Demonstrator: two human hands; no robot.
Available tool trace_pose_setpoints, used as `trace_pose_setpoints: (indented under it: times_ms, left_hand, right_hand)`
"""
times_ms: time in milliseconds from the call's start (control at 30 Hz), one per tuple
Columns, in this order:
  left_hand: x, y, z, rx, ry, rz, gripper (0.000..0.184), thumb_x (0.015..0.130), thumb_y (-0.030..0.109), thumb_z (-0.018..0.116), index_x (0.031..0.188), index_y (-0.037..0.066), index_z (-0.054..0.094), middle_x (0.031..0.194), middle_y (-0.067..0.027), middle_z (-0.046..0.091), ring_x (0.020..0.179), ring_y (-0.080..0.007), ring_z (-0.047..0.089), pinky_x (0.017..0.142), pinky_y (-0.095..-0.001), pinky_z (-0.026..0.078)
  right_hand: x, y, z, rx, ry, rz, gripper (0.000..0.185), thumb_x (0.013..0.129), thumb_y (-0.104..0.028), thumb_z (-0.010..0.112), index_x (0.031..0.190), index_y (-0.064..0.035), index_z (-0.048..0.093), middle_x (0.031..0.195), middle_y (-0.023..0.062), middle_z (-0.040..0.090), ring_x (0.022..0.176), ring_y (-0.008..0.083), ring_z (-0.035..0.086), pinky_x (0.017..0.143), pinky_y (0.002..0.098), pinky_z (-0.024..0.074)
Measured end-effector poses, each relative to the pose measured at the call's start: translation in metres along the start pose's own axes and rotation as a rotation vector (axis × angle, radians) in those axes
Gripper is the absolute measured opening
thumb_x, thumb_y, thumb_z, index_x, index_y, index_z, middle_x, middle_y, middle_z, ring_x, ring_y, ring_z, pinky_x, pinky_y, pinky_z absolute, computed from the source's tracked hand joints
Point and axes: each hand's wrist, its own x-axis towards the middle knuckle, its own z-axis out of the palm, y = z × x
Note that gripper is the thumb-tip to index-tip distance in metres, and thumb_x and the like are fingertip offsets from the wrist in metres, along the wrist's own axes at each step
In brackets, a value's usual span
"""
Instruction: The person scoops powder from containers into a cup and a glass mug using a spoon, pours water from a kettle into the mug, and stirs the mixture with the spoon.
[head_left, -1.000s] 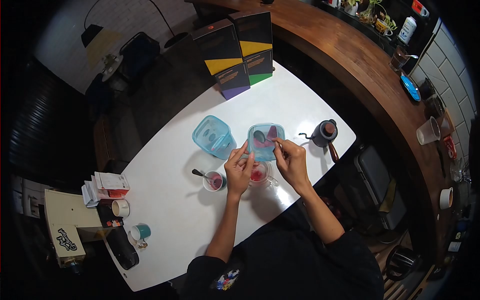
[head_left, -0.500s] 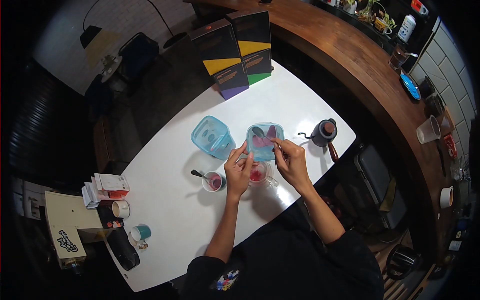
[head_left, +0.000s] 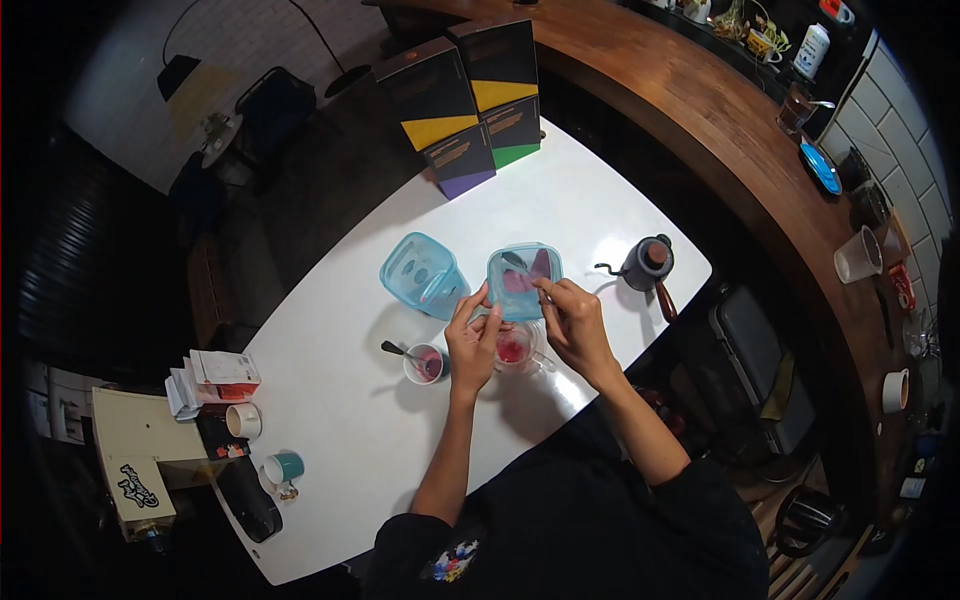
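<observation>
I see the left hand (head_left: 472,338) half curled, its thumb and fingers gripping the near left corner of the blue box (head_left: 509,303), which sits mid-table right before the wearer. The right hand (head_left: 574,325) is nearly closed, with thumb and fingertips pinched on the handle of a spoon (head_left: 514,261); I make out the spoon's bowl inside the box, towards the far left, beside a mauve patch (head_left: 541,266) of something I can't identify. The box looks raised off the table (head_left: 350,450), and its near edge overlaps the glass mug (head_left: 524,364) from my angle; I cannot tell whether the two touch. The mug has something red in it. Just left of the left hand I have a white cup (head_left: 412,371), red inside too, a dark-handled spoon leaning in it. Beyond that cup stands the tub (head_left: 418,282), blue and see-through, near the box. Off to the right, clear of the right hand, I find the kettle (head_left: 650,265), its thin spout turned towards the box. Black cartons (head_left: 470,110) stand stacked at the table's far end, and a teal mug (head_left: 290,464) is at the near left edge.
</observation>
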Motion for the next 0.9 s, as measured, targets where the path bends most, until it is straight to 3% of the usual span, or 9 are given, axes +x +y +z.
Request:
trace_pose_setpoints:
  times_ms: [167,433,567,633,733,900]
  left_hand:
    - [-0.0002,0.0014,0.0022,0.019,0.010,0.001,0.040,0.100,0.004,0.060,0.138,-0.007,0.054,0.112,-0.0075,0.052,0.088,-0.0154,0.069,0.079,-0.0279,0.063]
    - [-0.0004,0.0006,0.0021,0.005,0.000,-0.003,0.039,0.100,0.002,0.060,0.138,-0.006,0.055,0.110,-0.0068,0.052,0.089,-0.0148,0.068,0.079,-0.0273,0.063]
    - [0.0007,-0.0021,-0.0022,0.000,-0.015,0.009,0.039,0.100,0.002,0.060,0.138,-0.007,0.054,0.111,-0.0069,0.052,0.090,-0.0145,0.067,0.079,-0.0277,0.063]
    - [0.0007,-0.0036,-0.0031,-0.011,-0.022,-0.011,0.043,0.099,0.006,0.062,0.138,-0.009,0.052,0.114,-0.0100,0.054,0.095,-0.0202,0.069,0.081,-0.0327,0.065]
    - [0.0004,-0.0021,-0.0005,-0.017,-0.008,0.004,0.040,0.099,0.001,0.060,0.138,-0.007,0.054,0.110,-0.0067,0.052,0.090,-0.0148,0.067,0.079,-0.0276,0.062]
    - [-0.0013,-0.0023,0.0015,0.005,0.002,-0.001,0.039,0.099,0.000,0.060,0.137,-0.007,0.055,0.108,-0.0062,0.052,0.088,-0.0153,0.068,0.078,-0.0280,0.063]
  right_hand:
    - [-0.0019,0.0035,-0.0072,-0.006,-0.050,0.013,0.021,0.091,0.005,0.062,0.111,0.0033,0.070,0.075,0.0149,0.062,0.056,0.0184,0.057,0.052,0.0310,0.0431]
    - [-0.0020,0.0044,-0.0033,-0.039,0.010,-0.060,0.031,0.087,0.009,0.063,0.117,0.0024,0.068,0.081,0.0185,0.063,0.062,0.0293,0.062,0.057,0.0349,0.0481]
    - [-0.0017,0.0043,-0.0020,-0.045,0.002,-0.087,0.030,0.088,0.008,0.062,0.117,0.0024,0.068,0.080,0.0188,0.063,0.062,0.0295,0.062,0.057,0.0351,0.0477]
    - [-0.0016,0.0023,-0.0037,-0.043,-0.037,-0.043,0.028,0.089,0.008,0.062,0.116,0.0027,0.068,0.079,0.0189,0.062,0.061,0.0296,0.061,0.056,0.0359,0.0468]
    - [-0.0019,0.0056,-0.0041,-0.032,-0.057,-0.050,0.025,0.089,0.007,0.063,0.114,0.0030,0.068,0.077,0.0184,0.061,0.059,0.0291,0.060,0.055,0.0366,0.0458]
    - [-0.0033,0.0009,-0.0079,-0.060,-0.035,-0.013,0.025,0.089,0.007,0.062,0.113,0.0027,0.068,0.076,0.0176,0.062,0.059,0.0283,0.060,0.056,0.0372,0.0462]
